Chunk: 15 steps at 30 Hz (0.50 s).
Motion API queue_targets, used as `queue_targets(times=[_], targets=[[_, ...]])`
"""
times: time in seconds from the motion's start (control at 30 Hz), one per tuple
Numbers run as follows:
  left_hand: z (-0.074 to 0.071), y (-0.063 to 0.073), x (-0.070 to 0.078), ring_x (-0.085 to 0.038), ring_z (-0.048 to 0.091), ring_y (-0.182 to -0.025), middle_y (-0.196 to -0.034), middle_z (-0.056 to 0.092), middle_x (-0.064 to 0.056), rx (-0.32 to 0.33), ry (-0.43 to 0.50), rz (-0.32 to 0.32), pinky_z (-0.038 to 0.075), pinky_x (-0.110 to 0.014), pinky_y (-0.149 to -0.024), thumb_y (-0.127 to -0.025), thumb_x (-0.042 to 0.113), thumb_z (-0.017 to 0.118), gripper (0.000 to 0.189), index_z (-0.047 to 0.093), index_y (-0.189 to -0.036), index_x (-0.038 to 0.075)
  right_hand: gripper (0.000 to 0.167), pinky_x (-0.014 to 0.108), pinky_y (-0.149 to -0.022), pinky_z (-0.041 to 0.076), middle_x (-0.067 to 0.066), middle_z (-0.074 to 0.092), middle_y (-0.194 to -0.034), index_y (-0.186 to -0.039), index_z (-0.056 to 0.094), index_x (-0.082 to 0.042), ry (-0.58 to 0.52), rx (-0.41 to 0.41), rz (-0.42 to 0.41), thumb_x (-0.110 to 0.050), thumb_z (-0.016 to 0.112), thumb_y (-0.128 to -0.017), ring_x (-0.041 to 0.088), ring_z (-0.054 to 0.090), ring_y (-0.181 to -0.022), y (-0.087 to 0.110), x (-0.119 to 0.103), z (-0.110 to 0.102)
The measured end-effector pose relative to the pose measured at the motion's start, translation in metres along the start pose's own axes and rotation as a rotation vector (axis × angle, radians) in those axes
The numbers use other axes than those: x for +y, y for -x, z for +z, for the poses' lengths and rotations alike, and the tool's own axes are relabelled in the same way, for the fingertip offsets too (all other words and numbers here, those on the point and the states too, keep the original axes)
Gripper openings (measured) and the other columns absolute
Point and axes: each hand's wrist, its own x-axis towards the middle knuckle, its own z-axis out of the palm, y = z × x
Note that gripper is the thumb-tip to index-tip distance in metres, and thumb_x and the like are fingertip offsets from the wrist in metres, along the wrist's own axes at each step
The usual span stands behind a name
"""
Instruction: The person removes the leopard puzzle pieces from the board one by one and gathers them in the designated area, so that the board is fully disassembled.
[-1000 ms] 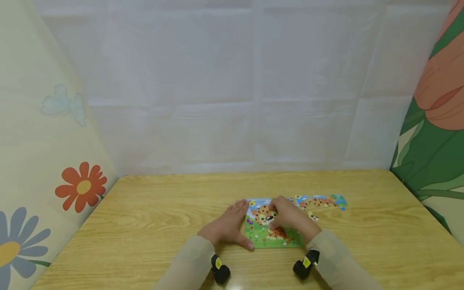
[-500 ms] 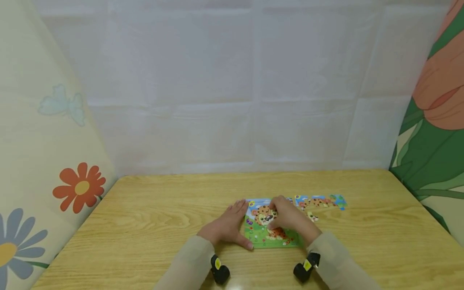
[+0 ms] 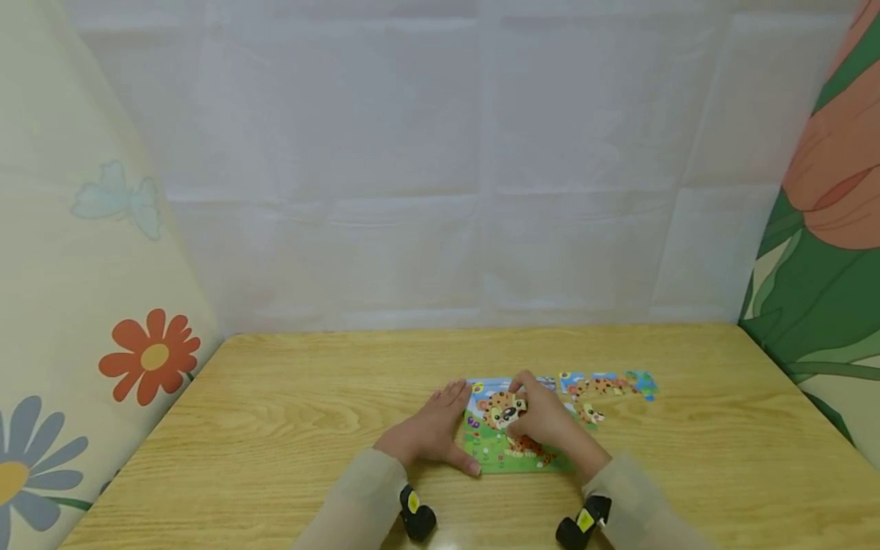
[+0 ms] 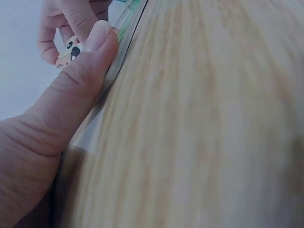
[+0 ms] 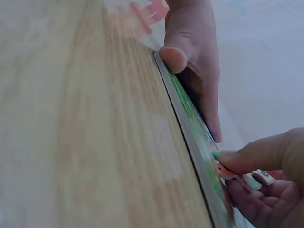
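The right hand [image 3: 552, 418], barely shifted, pinches a seemingly unseated leopard piece [image 4: 71, 51], left hand [image 3: 431, 429] spread against the board [image 3: 493, 461], lower centre.

Tabletop [image 3: 309, 412] looks like smooth wood grain to me, with a bit of sheen on it. The puzzle board [image 3: 491, 463] and loose pieces [image 3: 600, 384] seem to be printed card, kinda glossy on the board's face, while the white backdrop [image 3: 385, 145] looks like creased cloth. Sleeves [image 3: 360, 493] are matt fabric, and the black wrist cameras [image 3: 419, 524] look plastic.
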Motion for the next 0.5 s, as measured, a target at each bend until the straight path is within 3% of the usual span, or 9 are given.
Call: queue_targets(times=[0.07, 0.1, 0.2, 0.3, 0.5], targets=[[-0.0005, 0.0003, 0.0007, -0.029, 0.002, -0.143, -0.155, 0.004, -0.015, -0.002, 0.007, -0.001, 0.005, -0.043, -0.116, -0.059, 0.06, 0.077, 0.127, 0.009, -0.148, 0.0, 0.047, 0.032, -0.062, 0.05, 0.029, 0.051, -0.125, -0.104, 0.047, -0.011, -0.051, 0.015, -0.002, 0.002, 0.075, -0.068, 0.042, 0.059, -0.097, 0.0009, 0.0017, 0.0018], [-0.0008, 0.0005, 0.001, -0.028, 0.002, -0.143, -0.155, 0.004, -0.015, -0.004, 0.01, -0.002, 0.004, -0.043, -0.116, -0.059, 0.06, 0.077, 0.127, 0.009, -0.148, 0.0, 0.045, 0.031, -0.059, 0.048, 0.029, 0.055, -0.12, -0.103, 0.047, -0.011, -0.091, 0.019, 0.006, 0.002, 0.074, -0.07, 0.041, 0.06, -0.091, 0.0013, 0.0025, 0.0025], [-0.0012, 0.0009, 0.0015, -0.029, 0.002, -0.143, -0.155, 0.004, -0.016, -0.004, 0.009, 0.001, 0.005, -0.044, -0.116, -0.059, 0.059, 0.077, 0.126, 0.009, -0.147, 0.0, 0.039, 0.026, -0.051, 0.043, 0.019, 0.063, -0.091, -0.105, 0.049, -0.01, -0.21, 0.021, 0.03, 0.002, 0.07, -0.075, 0.029, 0.059, -0.066, 0.001, 0.0065, 0.0042], [-0.0013, 0.0013, 0.0014, -0.029, 0.002, -0.143, -0.155, 0.004, -0.016, -0.003, 0.001, -0.001, 0.005, -0.044, -0.116, -0.059, 0.059, 0.077, 0.126, 0.009, -0.147, 0.0, 0.037, 0.024, -0.047, 0.04, 0.006, 0.051, -0.064, -0.109, 0.049, -0.008, -0.322, 0.014, 0.062, 0.001, 0.068, -0.079, 0.015, 0.046, -0.051, 0.0006, 0.0099, 0.0045], [-0.0009, 0.0018, 0.0009, -0.029, 0.004, -0.143, -0.154, 0.005, -0.016, 0.007, -0.007, 0.0, 0.006, -0.044, -0.116, -0.058, 0.06, 0.077, 0.127, 0.01, -0.147, 0.0, 0.04, 0.028, -0.052, 0.048, 0.004, 0.047, -0.062, -0.114, 0.053, -0.005, -0.419, 0.085, 0.088, 0.002, 0.069, -0.078, 0.016, 0.054, -0.056, 0.0014, 0.008, 0.0006]])
